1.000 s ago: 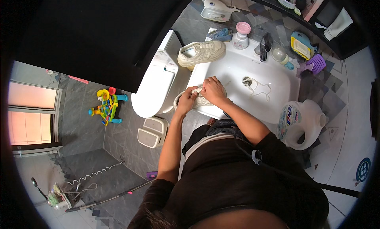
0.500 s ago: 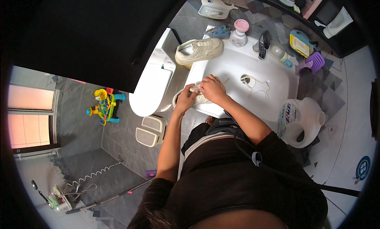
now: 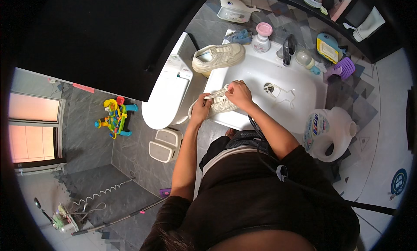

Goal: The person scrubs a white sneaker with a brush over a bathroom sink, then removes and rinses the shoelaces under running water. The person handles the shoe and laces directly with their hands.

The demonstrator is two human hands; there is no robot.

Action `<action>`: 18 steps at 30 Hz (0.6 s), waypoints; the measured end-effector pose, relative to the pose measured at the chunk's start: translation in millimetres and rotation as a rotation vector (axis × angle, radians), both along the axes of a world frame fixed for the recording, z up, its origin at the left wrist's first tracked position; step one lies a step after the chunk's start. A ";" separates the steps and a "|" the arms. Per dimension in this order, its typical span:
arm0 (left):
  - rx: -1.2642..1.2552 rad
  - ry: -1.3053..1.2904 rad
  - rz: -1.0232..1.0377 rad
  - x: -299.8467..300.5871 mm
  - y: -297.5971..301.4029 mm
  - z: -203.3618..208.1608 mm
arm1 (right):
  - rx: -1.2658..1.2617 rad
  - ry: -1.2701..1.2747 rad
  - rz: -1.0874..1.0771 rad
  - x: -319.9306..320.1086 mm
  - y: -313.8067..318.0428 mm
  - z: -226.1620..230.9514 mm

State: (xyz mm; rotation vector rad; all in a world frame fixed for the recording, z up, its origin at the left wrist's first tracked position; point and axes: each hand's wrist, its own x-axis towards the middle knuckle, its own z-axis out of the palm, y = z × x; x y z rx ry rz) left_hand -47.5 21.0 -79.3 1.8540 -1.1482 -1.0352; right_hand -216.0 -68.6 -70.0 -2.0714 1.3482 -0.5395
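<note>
A cream sneaker (image 3: 223,104) rests at the near left edge of the white sink (image 3: 256,71), partly covered by my hands. My left hand (image 3: 201,111) is closed on the sneaker's upper near its tongue and opening. On its other side, my right hand (image 3: 239,95) pinches at the lacing, with a pale shoelace seemingly between the fingertips; the fingers hide part of it. A matching sneaker (image 3: 230,55) sits on the far left corner of the sink. Inside the basin, a loose off-white shoelace (image 3: 284,95) trails from beside the drain.
A pink-topped soap bottle (image 3: 261,40), a dark faucet (image 3: 288,49) and a purple brush (image 3: 345,68) line the far rim. To the right stands a large translucent jug (image 3: 336,134). A toilet (image 3: 165,99) and a step stool (image 3: 166,144) are at left.
My right hand has shifted slightly right, apart from the left. More of the sneaker's lacing and tongue now shows between my hands.
</note>
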 end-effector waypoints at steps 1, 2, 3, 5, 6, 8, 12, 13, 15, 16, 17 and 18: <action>-0.015 0.001 -0.009 -0.5 -0.3 -2.1 | -0.034 -0.047 0.027 -2.0 -1.7 -2.6; -0.030 0.002 -0.019 -0.7 -0.3 -4.1 | -0.067 -0.094 0.054 -2.9 -2.2 -5.5; -0.037 -0.010 -0.027 -0.8 0.1 -6.0 | -0.124 -0.137 0.079 -1.7 -0.3 -9.0; -0.053 -0.037 -0.040 -1.7 -0.3 -4.4 | -0.239 -0.224 0.132 4.1 5.4 -12.8; -0.037 -0.045 -0.043 -2.3 -0.5 -3.6 | -0.235 -0.190 0.181 4.7 7.4 -14.4; -0.003 -0.062 -0.046 -3.3 0.1 2.8 | -0.226 -0.125 0.283 7.9 10.9 -14.7; -0.020 -0.044 -0.039 -2.0 -0.3 -2.2 | -0.290 -0.142 0.293 12.4 10.4 -10.7; -0.024 -0.020 -0.042 -1.1 -0.3 -3.1 | -0.286 -0.144 0.286 11.8 8.9 -12.7; -0.025 0.004 -0.052 -0.4 -1.0 -5.0 | -0.279 -0.148 0.272 9.5 5.3 -16.4; -0.020 0.004 -0.056 -0.3 -0.6 -5.2 | -0.287 -0.125 0.218 8.6 4.9 -14.2; -0.015 0.003 -0.060 0.0 -0.1 -5.4 | -0.295 -0.102 0.163 7.2 4.2 -11.8; 0.006 -0.004 -0.051 1.1 0.6 -5.2 | -0.303 -0.079 0.109 6.1 3.5 -9.5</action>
